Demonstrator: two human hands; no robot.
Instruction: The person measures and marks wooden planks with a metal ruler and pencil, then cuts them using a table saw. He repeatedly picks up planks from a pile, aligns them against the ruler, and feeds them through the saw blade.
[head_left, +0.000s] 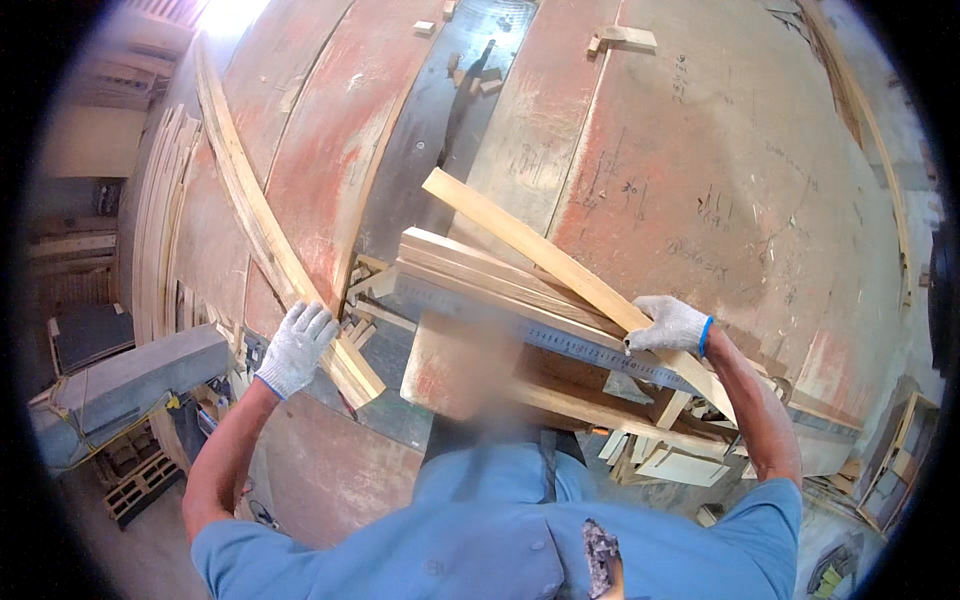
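My left hand [296,348], in a white knit glove, is closed over a pair of long wooden strips [262,220] running from the far left toward my body. Their near end [358,378] sticks out past my fingers. In a matching glove with a blue cuff, my right hand [668,325] grips a single pale wooden strip [530,240], which slants away to the far left. Beneath that strip lies a stack of wooden strips [490,268], with a metal ruler [560,340] along its near side. Both thumbs are partly hidden.
The broad worn worktable [720,200] has a dark metal strip [425,130] set in it, with small wood offcuts [490,82] on top. More long boards [160,220] lie at the left, beside a grey metal beam [150,370]. Wood scraps [680,465] are below right.
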